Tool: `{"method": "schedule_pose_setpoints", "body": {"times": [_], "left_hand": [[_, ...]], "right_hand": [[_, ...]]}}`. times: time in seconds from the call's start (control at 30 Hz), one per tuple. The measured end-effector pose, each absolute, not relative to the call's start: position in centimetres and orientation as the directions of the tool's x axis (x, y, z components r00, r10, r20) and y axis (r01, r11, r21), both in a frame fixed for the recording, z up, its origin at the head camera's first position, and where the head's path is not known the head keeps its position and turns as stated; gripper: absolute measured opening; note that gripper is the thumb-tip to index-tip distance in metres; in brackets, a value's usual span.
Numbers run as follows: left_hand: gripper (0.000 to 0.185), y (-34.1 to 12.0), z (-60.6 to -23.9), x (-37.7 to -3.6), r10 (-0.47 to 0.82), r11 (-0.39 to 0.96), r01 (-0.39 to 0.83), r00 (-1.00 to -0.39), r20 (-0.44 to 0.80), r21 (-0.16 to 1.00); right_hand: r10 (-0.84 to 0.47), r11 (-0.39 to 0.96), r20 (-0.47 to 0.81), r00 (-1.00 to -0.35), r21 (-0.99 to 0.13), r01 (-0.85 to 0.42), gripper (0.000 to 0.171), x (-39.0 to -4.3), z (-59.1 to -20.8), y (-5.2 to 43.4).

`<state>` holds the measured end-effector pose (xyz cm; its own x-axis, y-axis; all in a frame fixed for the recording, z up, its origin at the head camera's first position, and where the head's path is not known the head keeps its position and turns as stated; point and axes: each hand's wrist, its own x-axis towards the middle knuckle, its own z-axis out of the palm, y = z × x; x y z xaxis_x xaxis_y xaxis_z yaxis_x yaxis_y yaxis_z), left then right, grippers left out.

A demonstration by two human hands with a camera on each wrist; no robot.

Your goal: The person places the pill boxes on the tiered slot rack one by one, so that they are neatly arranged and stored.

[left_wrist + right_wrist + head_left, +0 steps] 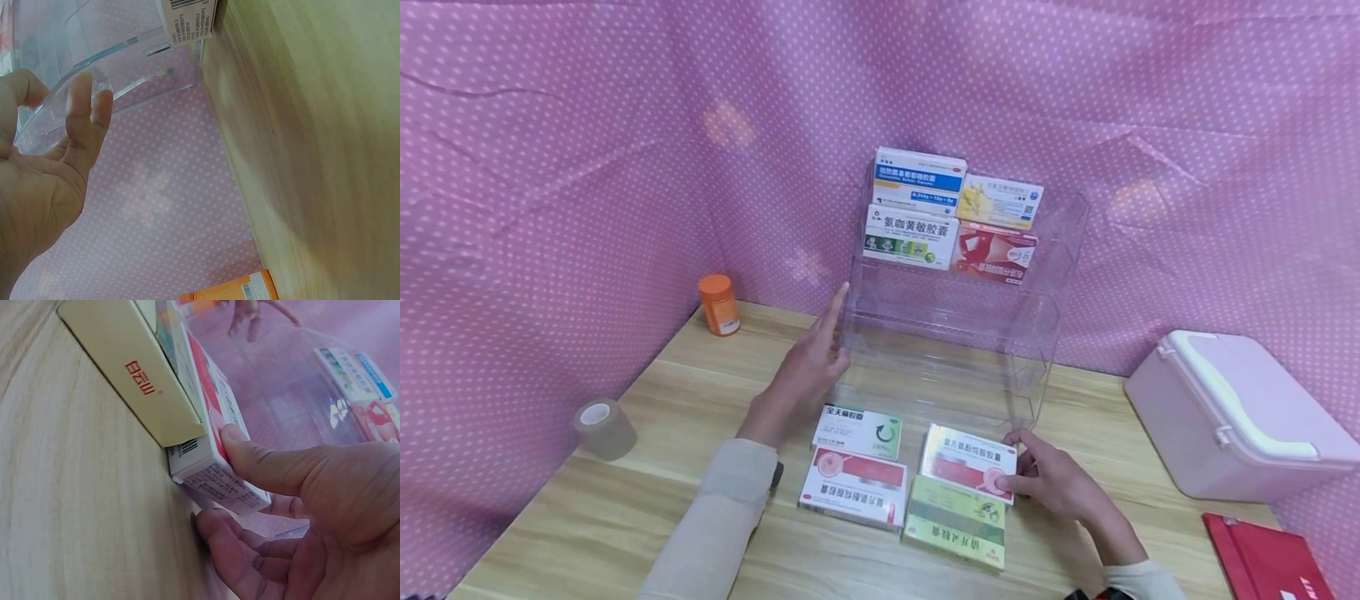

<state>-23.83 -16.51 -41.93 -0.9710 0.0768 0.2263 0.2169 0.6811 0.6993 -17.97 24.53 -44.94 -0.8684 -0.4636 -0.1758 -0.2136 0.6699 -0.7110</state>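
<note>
My right hand [1060, 479] has its thumb on the printed face of a red-and-white medicine box [967, 458], with its fingers curled at the box's end. In the right wrist view that box [219, 481] lies beside a yellow-green medicine box [125, 369]. My left hand [808, 362] is against the left side of a clear acrylic display rack [940, 333], its index finger extended upward. Two more boxes lie before the rack: a white-and-green one [857, 432] and a second red-and-white one [853, 487]. The yellow-green box [957, 521] is nearest me.
Several medicine boxes, including a blue-and-white one [919, 179], stand on the rack's upper tiers. An orange bottle [720, 306] and a tape roll [606, 429] are at left. At right are a white lidded case [1240, 417] and a red pouch [1270, 557]. Pink dotted cloth hangs behind.
</note>
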Motion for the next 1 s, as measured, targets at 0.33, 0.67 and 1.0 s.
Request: {"method": "schedule_pose_setpoints", "body": {"times": [0.33, 0.67, 1.0], "left_hand": [[0.114, -16.40, -41.93, -23.80, 0.083, 0.664, 0.216, -0.973, 0.216, 0.716], [0.118, -16.32, -41.81, -23.76, 0.075, 0.667, 0.203, -0.976, 0.206, 0.717], [0.115, -16.49, -41.92, -23.63, 0.067, 0.664, 0.200, -0.976, 0.209, 0.721]], "right_hand": [[-0.458, 0.630, -0.170, -0.873, -0.755, -0.183, 0.047, -17.84, -44.86, 24.40], [-0.430, 0.612, -0.062, -0.901, -0.754, -0.240, 0.045, -17.90, -45.05, 24.22], [-0.432, 0.578, -0.012, -0.902, -0.771, -0.267, 0.051, -18.01, -45.09, 23.98]]}}
